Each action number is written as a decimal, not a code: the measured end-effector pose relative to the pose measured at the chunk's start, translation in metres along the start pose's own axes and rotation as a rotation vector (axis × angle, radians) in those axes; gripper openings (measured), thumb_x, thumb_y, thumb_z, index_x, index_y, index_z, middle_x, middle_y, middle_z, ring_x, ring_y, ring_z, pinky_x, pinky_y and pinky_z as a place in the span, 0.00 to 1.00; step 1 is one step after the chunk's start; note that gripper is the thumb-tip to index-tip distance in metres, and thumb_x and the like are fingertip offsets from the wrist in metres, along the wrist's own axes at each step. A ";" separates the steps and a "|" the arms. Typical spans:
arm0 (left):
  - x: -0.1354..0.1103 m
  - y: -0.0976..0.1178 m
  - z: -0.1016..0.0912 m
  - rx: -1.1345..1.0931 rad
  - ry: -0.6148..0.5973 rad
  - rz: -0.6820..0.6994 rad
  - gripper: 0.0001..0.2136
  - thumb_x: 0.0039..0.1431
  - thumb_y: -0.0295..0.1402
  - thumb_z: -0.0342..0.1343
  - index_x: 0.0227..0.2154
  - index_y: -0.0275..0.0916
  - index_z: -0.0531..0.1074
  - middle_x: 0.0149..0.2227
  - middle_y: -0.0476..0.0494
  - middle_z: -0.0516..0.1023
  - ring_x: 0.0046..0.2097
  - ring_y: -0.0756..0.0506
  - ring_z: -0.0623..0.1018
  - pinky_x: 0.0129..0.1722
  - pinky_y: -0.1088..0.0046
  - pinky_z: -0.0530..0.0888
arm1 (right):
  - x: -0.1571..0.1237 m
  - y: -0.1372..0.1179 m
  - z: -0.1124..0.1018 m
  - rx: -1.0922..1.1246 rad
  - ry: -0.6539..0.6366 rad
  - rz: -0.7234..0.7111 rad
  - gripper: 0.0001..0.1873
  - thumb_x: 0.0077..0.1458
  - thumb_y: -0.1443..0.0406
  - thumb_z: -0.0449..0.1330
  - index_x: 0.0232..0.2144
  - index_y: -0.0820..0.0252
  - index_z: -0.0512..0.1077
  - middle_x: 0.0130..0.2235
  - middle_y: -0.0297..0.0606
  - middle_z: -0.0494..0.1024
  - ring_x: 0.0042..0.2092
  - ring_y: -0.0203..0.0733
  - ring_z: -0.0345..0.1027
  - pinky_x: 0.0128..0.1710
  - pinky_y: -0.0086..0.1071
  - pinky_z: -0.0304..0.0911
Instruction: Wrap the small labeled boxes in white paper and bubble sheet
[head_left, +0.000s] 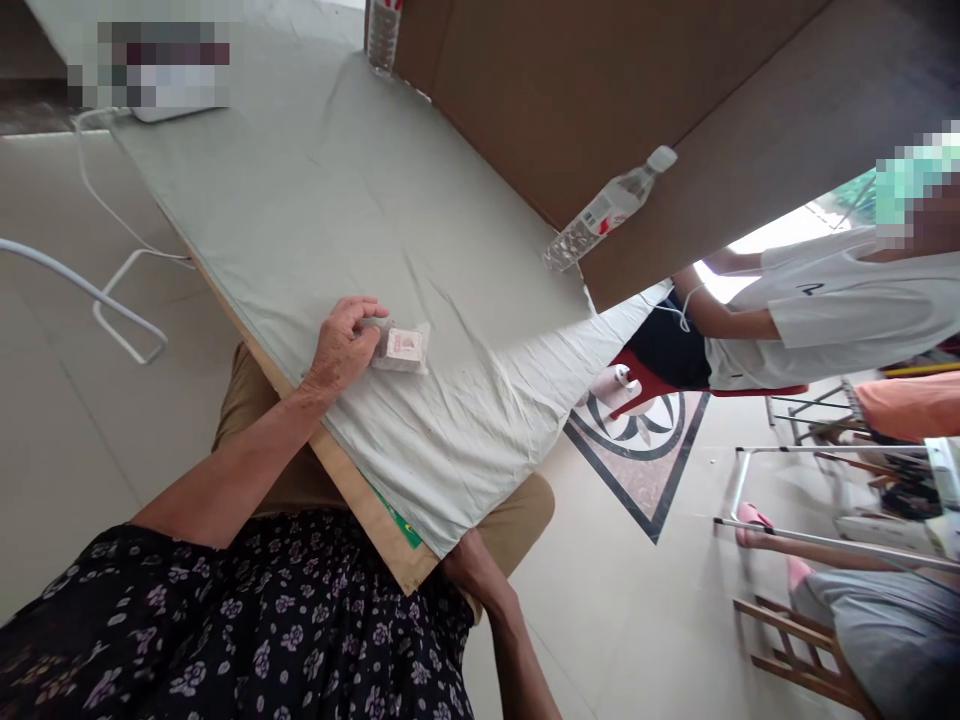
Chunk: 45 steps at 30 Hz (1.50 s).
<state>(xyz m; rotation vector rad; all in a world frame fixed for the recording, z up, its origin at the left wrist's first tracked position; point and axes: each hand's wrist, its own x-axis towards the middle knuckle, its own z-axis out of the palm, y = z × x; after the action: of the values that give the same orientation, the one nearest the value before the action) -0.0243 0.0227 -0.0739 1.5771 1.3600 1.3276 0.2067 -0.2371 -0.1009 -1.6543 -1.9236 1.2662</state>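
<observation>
A small box in clear plastic wrapping (405, 347), with a white face and pinkish-red print, lies on the cloth-covered table (337, 200) near its front edge. Just left of it rests my left hand (346, 342), palm down. Its fingers are apart and loosely bent, and the thumb side meets the wrapper's left end; no grip around the box shows. My right hand (463, 562) is down at the table's near corner, close to my knee. The cloth and the corner hide its fingers.
A large brown cardboard panel (540, 100) stands across the table's far side. One clear plastic bottle (607, 210) leans by it, another bottle (384, 40) stands farther back. A white cable (82, 270) hangs at the left. A seated person in a white shirt (825, 300) is at the right.
</observation>
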 end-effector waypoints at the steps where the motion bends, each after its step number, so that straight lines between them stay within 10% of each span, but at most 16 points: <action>1: 0.000 0.000 0.000 -0.016 0.011 -0.006 0.15 0.51 0.25 0.53 0.38 0.37 0.81 0.50 0.41 0.81 0.46 0.45 0.79 0.45 0.70 0.76 | -0.008 -0.003 -0.004 0.042 -0.083 -0.002 0.21 0.67 0.50 0.60 0.52 0.55 0.79 0.51 0.47 0.82 0.54 0.53 0.76 0.58 0.49 0.71; 4: 0.000 0.002 0.000 -0.068 0.008 -0.048 0.15 0.51 0.27 0.54 0.40 0.37 0.81 0.47 0.42 0.82 0.44 0.46 0.79 0.47 0.69 0.76 | -0.025 -0.027 -0.027 0.216 -0.292 -0.047 0.23 0.66 0.47 0.60 0.44 0.57 0.83 0.40 0.41 0.86 0.44 0.48 0.80 0.48 0.39 0.74; 7: 0.000 0.006 0.000 -0.097 -0.054 -0.130 0.15 0.52 0.31 0.56 0.42 0.36 0.81 0.43 0.43 0.82 0.40 0.46 0.78 0.45 0.68 0.77 | -0.020 -0.068 -0.058 0.188 -0.107 -0.106 0.18 0.69 0.53 0.59 0.39 0.58 0.83 0.32 0.39 0.85 0.34 0.39 0.77 0.36 0.30 0.70; 13: 0.002 0.012 0.000 -0.107 -0.170 -0.140 0.18 0.51 0.34 0.58 0.45 0.37 0.79 0.47 0.41 0.82 0.47 0.42 0.79 0.53 0.63 0.77 | 0.049 -0.130 -0.104 -0.021 0.135 -0.459 0.08 0.68 0.64 0.62 0.43 0.54 0.82 0.40 0.38 0.86 0.41 0.39 0.79 0.43 0.33 0.74; 17: 0.002 0.011 0.002 -0.175 -0.210 -0.165 0.19 0.50 0.32 0.56 0.46 0.37 0.78 0.48 0.40 0.83 0.49 0.42 0.80 0.55 0.61 0.77 | 0.119 -0.121 -0.107 -0.333 0.426 -0.474 0.13 0.63 0.66 0.64 0.50 0.54 0.79 0.56 0.45 0.81 0.58 0.50 0.73 0.61 0.47 0.68; 22: -0.002 0.012 0.002 -0.234 -0.243 -0.160 0.19 0.53 0.32 0.56 0.48 0.36 0.76 0.49 0.39 0.83 0.50 0.43 0.81 0.57 0.61 0.77 | 0.167 -0.108 -0.105 -0.626 0.404 -0.419 0.19 0.62 0.65 0.64 0.56 0.54 0.75 0.59 0.46 0.78 0.60 0.54 0.69 0.59 0.48 0.63; 33: -0.011 0.019 0.001 -0.185 -0.242 -0.150 0.16 0.62 0.31 0.54 0.51 0.36 0.76 0.50 0.39 0.83 0.52 0.43 0.82 0.56 0.64 0.79 | 0.176 -0.112 -0.109 -0.708 0.353 -0.424 0.06 0.68 0.63 0.61 0.44 0.53 0.77 0.50 0.39 0.83 0.50 0.48 0.71 0.51 0.44 0.55; 45: -0.013 0.026 -0.003 -0.093 -0.300 -0.108 0.14 0.65 0.30 0.52 0.50 0.37 0.77 0.50 0.38 0.82 0.53 0.41 0.80 0.59 0.60 0.76 | 0.183 -0.117 -0.119 -0.705 0.265 -0.430 0.15 0.73 0.64 0.53 0.36 0.53 0.77 0.43 0.35 0.84 0.42 0.42 0.70 0.48 0.41 0.54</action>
<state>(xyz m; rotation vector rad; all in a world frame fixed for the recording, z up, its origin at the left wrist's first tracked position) -0.0189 0.0036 -0.0530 1.5446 1.1641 1.0273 0.1639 -0.0149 0.0007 -1.4386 -2.5130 0.1913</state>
